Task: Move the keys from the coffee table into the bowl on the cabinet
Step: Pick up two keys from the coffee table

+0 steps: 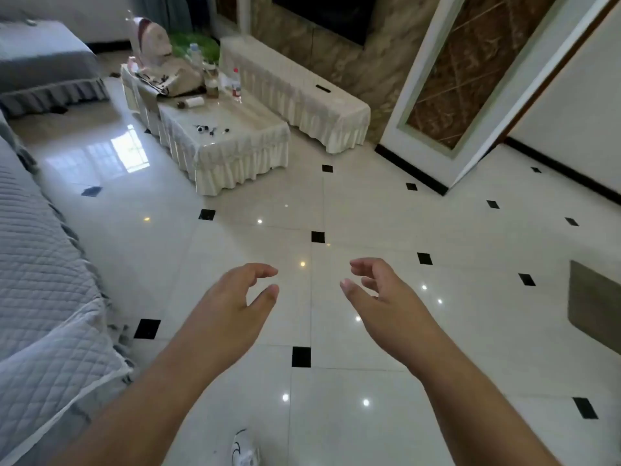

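Both hands, left hand (235, 297) and right hand (386, 294), hover empty with grip released over the floor, ready to reach; keys (211, 129) lie on the far coffee tabletop (242, 136), well apart.

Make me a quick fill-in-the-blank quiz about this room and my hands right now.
1. The keys lie on the ____ table.
2. Both the left hand and right hand are ____, holding nothing.
3. The floor has white tiles with small ____ squares.

Missing words: coffee; open; black
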### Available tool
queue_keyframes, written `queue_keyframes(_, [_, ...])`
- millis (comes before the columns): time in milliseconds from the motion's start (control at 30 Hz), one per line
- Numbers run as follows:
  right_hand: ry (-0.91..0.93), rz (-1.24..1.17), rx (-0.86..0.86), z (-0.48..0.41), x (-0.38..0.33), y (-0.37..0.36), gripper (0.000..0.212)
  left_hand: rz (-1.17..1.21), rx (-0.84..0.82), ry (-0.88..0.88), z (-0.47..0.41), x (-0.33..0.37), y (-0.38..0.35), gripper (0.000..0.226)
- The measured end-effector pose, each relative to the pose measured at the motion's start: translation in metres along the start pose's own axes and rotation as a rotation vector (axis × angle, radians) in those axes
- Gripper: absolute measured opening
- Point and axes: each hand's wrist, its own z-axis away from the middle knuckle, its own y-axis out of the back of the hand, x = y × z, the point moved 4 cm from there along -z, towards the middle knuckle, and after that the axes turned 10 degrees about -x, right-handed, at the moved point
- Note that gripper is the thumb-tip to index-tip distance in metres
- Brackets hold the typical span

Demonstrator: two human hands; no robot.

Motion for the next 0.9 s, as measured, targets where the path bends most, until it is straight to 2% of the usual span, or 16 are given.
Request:
queue_keyframes(333, [-0.017, 0.008, -0.025, -0.097, -0.033, -0.018, 0.035, -0.006, 0.001, 0.049, -0.076, -0.043, 0.062, 0.023])
queue_keyframes(433, [-0.011, -0.062, -0.082, -0.138, -0.04, -0.028, 0.033, -0.015, 0.045, 0.089, -0.097, -0.054, 0.078, 0.023])
queue_keyframes(633, [0.054, -0.054, -0.187, -0.234, -0.059, -0.038, 0.033, -0.013, 0.118, 0.171, -0.154, -0.059, 0.11, 0.021])
queue_keyframes(900, [0.147, -0.044, -0.305, -0.389, -0.101, -0.007, 0.033, -0.052, 0.262, 0.251, -0.264, -0.036, 0.157, 0.023])
